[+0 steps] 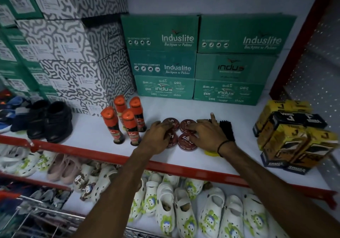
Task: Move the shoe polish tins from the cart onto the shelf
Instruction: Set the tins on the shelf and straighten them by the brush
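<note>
Four round maroon shoe polish tins lie flat, lids up, clustered two-by-two on the white shelf, touching each other.

Both forearms are bare and sleeveless, with a thin black band around the right wrist.

Head camera looks down, close over the shelf.

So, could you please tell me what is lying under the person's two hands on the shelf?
Four dark red polish tins sit in a two-by-two cluster on the white shelf. The left hand covers most of the left pair; the right hand partly hides a black brush.
</note>
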